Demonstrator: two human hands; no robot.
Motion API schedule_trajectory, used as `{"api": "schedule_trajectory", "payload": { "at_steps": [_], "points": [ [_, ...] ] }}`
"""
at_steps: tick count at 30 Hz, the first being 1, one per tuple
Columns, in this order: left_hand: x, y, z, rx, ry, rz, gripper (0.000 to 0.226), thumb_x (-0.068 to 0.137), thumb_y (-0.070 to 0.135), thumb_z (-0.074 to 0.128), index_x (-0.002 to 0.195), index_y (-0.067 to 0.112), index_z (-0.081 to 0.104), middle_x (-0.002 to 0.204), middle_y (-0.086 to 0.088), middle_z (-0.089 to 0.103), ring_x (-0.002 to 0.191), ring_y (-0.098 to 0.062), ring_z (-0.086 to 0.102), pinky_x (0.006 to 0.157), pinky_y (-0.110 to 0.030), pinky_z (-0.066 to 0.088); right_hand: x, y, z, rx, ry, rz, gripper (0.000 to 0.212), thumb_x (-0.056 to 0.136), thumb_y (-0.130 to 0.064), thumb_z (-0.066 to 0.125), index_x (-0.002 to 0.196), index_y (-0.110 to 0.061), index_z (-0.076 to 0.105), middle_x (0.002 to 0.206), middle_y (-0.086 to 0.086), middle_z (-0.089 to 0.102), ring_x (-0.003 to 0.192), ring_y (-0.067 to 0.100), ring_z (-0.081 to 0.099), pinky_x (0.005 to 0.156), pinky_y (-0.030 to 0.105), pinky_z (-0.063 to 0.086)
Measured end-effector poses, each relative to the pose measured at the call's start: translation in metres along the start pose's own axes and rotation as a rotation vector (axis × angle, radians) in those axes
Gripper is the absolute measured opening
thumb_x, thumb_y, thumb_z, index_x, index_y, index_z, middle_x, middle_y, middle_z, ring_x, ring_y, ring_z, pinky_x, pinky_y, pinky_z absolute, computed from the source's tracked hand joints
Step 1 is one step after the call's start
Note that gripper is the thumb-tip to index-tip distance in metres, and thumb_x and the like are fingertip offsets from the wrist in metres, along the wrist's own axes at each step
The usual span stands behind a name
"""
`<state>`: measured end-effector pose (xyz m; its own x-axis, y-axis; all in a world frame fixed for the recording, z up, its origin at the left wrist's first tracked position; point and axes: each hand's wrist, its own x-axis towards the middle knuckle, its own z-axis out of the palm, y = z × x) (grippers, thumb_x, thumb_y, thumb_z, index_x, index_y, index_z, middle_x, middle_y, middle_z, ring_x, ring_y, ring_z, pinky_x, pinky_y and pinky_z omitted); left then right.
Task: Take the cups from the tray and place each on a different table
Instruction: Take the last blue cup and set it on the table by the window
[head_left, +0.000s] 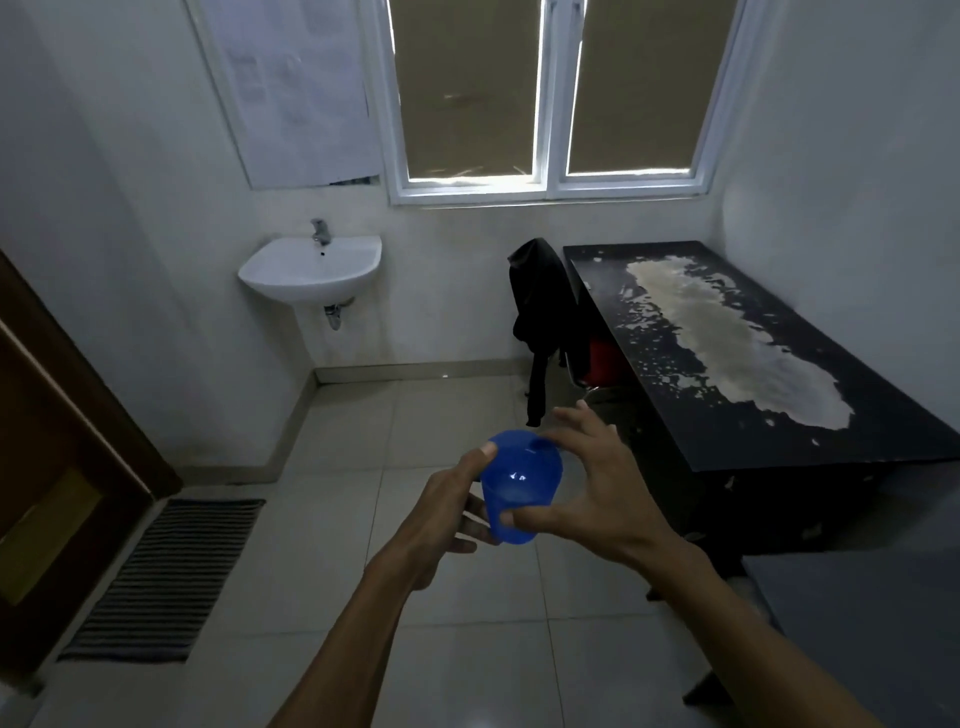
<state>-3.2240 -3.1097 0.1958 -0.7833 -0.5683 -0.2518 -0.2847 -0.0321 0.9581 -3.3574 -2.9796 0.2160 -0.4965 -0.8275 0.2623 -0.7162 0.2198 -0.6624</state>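
**Blue cup held in 2 hands beside the black table**

The black table (727, 364), its top worn pale along the middle, stands against the right wall under the window (545, 98). Left of the table a white sink (311, 270) hangs on the wall. Near the table's front corner, above the floor, both hands hold 1 blue cup (519, 488). The left hand (447, 499) grips its side, thumb at the rim. The right hand (587, 483) is spread wide, thumb and fingertips touching the cup.

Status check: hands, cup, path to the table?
Both hands, left and right, on blue cup, held over the floor. Black table ahead right, nothing blocking.
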Motion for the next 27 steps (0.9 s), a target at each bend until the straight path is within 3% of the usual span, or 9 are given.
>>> {"api": "schedule_trajectory", "payload": {
  "at_steps": [4,8,12,15,20,24,27],
  "points": [
    [0.076,0.014,-0.020,0.031,-0.041,0.011,0.048,0.079,0.078,0.040,0.099,0.038,0.059,0.088,-0.009,0.072,0.074,-0.026,0.074,0.080,-0.042,0.053,0.067,0.023,0.008,-0.007,0.026,0.064,0.089,0.049,-0.065,0.075,0.125,-0.020,0.060,0.154,0.002,0.034,0.146,0.017,0.020,0.117,0.058,0.018],
    [0.156,0.032,-0.036,0.079,-0.112,0.029,0.045,0.077,0.074,0.034,0.096,0.040,0.058,0.091,-0.008,0.070,0.071,-0.025,0.074,0.077,-0.039,0.050,0.132,0.049,0.016,-0.004,0.091,0.108,0.088,0.050,-0.060,0.079,0.125,-0.016,0.061,0.148,0.003,0.039,0.141,0.020,0.029,0.111,0.054,0.034],
    [0.231,0.054,-0.045,0.109,-0.197,0.048,0.047,0.077,0.079,0.038,0.095,0.042,0.059,0.085,-0.005,0.072,0.066,-0.023,0.073,0.074,-0.036,0.049,0.191,0.075,0.015,-0.025,0.158,0.182,0.088,0.050,-0.064,0.078,0.124,-0.020,0.061,0.148,0.001,0.040,0.144,0.016,0.024,0.114,0.053,0.031],
    [0.284,0.069,-0.047,0.098,-0.260,0.059,0.039,0.075,0.078,0.038,0.085,0.050,0.065,0.076,0.004,0.075,0.068,-0.026,0.073,0.079,-0.041,0.052,0.228,0.096,0.009,-0.017,0.220,0.222,0.085,0.048,-0.066,0.079,0.121,-0.026,0.064,0.148,-0.002,0.039,0.143,0.015,0.027,0.113,0.052,0.032],
    [0.365,0.091,-0.030,0.113,-0.409,0.070,0.031,0.074,0.081,0.038,0.084,0.065,0.062,0.080,0.008,0.075,0.069,-0.025,0.073,0.074,-0.037,0.054,0.276,0.140,-0.005,-0.043,0.320,0.329,0.086,0.046,-0.070,0.080,0.121,-0.030,0.063,0.150,-0.007,0.036,0.141,0.008,0.024,0.111,0.047,0.035],
    [0.435,0.103,-0.004,0.122,-0.488,0.073,0.031,0.073,0.082,0.044,0.083,0.062,0.064,0.077,0.006,0.075,0.069,-0.026,0.073,0.073,-0.038,0.057,0.311,0.183,-0.021,-0.045,0.376,0.386,0.083,0.045,-0.070,0.080,0.117,-0.033,0.063,0.149,-0.006,0.036,0.143,0.010,0.025,0.110,0.045,0.035],
    [0.489,0.116,0.020,0.124,-0.534,0.071,0.042,0.075,0.081,0.045,0.089,0.050,0.069,0.079,-0.001,0.076,0.069,-0.028,0.073,0.063,-0.031,0.058,0.342,0.222,-0.036,-0.075,0.410,0.402,0.087,0.045,-0.071,0.080,0.120,-0.031,0.062,0.147,-0.009,0.037,0.140,0.007,0.025,0.106,0.034,0.032]
  ]
}}
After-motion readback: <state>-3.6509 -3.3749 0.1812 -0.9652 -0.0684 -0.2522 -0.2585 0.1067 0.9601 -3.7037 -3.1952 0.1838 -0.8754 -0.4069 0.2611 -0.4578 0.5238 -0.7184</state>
